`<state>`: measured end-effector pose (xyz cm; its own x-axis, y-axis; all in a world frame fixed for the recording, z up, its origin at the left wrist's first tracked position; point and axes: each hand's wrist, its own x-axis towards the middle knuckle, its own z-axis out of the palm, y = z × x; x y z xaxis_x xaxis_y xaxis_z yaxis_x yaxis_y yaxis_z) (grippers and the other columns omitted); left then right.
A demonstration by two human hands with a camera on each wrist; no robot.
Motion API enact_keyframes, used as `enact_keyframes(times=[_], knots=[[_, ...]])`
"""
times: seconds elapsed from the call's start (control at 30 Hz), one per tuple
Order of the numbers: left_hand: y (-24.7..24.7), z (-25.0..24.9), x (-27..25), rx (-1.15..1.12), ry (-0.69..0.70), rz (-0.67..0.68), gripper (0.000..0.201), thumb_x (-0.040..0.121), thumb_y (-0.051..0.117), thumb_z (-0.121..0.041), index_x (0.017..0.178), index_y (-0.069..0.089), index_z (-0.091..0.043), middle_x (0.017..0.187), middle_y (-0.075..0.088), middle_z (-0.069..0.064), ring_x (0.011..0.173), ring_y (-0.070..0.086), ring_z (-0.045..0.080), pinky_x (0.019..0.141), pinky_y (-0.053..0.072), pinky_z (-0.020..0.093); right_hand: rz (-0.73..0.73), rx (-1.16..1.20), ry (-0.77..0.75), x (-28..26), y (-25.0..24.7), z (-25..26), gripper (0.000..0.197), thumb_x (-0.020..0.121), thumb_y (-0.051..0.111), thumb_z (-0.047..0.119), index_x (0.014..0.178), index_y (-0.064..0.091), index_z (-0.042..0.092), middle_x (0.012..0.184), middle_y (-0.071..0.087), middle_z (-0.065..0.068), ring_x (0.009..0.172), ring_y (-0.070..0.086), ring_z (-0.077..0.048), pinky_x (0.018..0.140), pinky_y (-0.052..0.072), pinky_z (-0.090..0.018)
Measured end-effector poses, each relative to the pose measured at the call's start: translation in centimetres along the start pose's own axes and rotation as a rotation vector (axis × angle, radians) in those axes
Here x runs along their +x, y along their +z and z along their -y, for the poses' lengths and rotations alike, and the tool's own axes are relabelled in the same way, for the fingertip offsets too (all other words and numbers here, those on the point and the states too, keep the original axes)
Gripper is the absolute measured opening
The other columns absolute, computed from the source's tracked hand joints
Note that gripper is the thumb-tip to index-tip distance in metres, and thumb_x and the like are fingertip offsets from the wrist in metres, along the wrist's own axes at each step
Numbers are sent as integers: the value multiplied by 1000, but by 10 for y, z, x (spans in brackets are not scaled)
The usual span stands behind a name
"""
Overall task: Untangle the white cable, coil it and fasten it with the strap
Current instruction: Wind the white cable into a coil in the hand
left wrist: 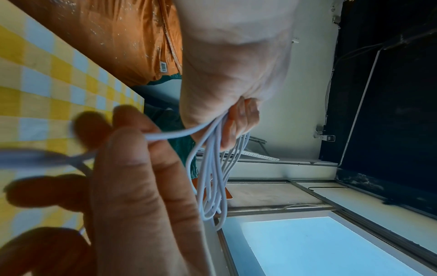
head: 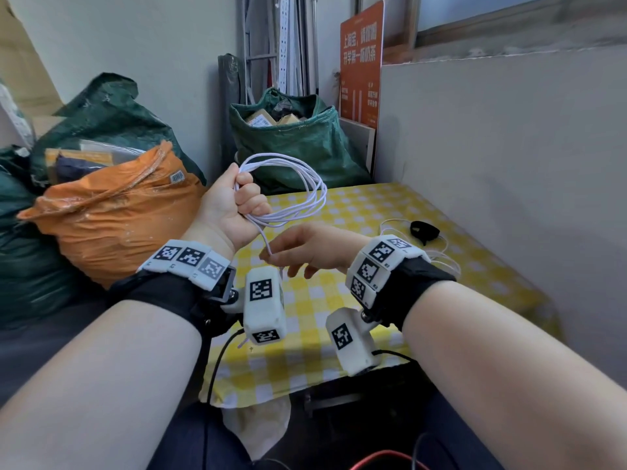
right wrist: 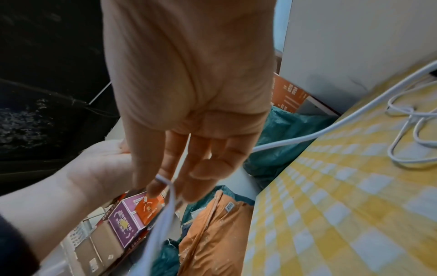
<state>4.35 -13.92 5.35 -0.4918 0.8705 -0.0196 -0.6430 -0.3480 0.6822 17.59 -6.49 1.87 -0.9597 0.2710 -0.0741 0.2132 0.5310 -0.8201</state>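
Note:
My left hand (head: pixel 237 201) is raised over the table's left edge and grips a coil of white cable (head: pixel 307 179) of several loops. In the left wrist view its fingers (left wrist: pixel 238 119) curl round the bundled loops (left wrist: pixel 212 186). A strand runs down from the coil to my right hand (head: pixel 288 257), which pinches it between thumb and fingertips (right wrist: pixel 163 183). The rest of the cable (head: pixel 444 262) lies loose on the yellow checked table (head: pixel 366 205) behind my right wrist, and shows as loops (right wrist: pixel 402 134) in the right wrist view. A black strap (head: pixel 424 231) lies on the table at the right.
An orange bag (head: pixel 112 215) and dark green sacks (head: pixel 291 144) crowd the table's left and far sides. A grey panel (head: pixel 492 147) walls off the right edge. An orange sign (head: pixel 361 62) leans at the back.

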Motion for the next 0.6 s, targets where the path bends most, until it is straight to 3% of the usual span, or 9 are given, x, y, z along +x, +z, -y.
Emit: enact_keyframes(times=[0.07, 0.13, 0.27, 0.4, 0.5, 0.6], knots=[[0, -2, 1, 3, -1, 12, 60, 101, 28, -44, 48, 41, -19, 32, 21, -5, 26, 17, 8, 34, 20, 18, -41, -22, -5, 2, 1, -1, 10, 92, 60, 22, 85, 64, 18, 71, 61, 8, 57, 51, -5, 50, 40, -16], [-5, -7, 1, 8, 7, 6, 59, 101, 28, -44, 50, 41, -19, 32, 21, -5, 26, 17, 7, 34, 20, 19, -133, -132, 34, 1, -5, -6, 18, 92, 59, 28, 80, 63, 17, 66, 58, 9, 51, 47, -2, 46, 37, -13], [-21, -23, 1, 25, 36, -45, 53, 101, 28, -44, 54, 38, -21, 32, 20, -5, 26, 17, 7, 36, 18, 18, -283, -228, 191, -5, -25, -27, 25, 91, 58, 34, 75, 65, 16, 68, 59, 4, 64, 53, -11, 60, 42, -22], [-28, -29, -1, 125, 62, -100, 47, 100, 29, -45, 59, 35, -23, 33, 19, -6, 27, 16, 7, 36, 18, 18, -346, -195, 309, -12, -36, -45, 21, 89, 61, 31, 79, 70, 15, 90, 72, -1, 82, 62, -15, 73, 47, -26], [-30, -29, -3, 256, 80, -148, 46, 100, 30, -45, 60, 35, -22, 33, 18, -7, 28, 15, 7, 35, 16, 18, -454, -15, 339, -14, -43, -56, 18, 87, 64, 26, 73, 67, 16, 86, 73, 1, 73, 59, -9, 68, 45, -22], [-35, -29, -3, 356, 92, -149, 45, 100, 31, -45, 62, 34, -22, 34, 19, -8, 28, 14, 8, 36, 16, 19, -619, 389, 378, -17, -48, -62, 11, 87, 62, 16, 79, 64, 10, 67, 70, -1, 62, 56, -12, 61, 44, -22]])
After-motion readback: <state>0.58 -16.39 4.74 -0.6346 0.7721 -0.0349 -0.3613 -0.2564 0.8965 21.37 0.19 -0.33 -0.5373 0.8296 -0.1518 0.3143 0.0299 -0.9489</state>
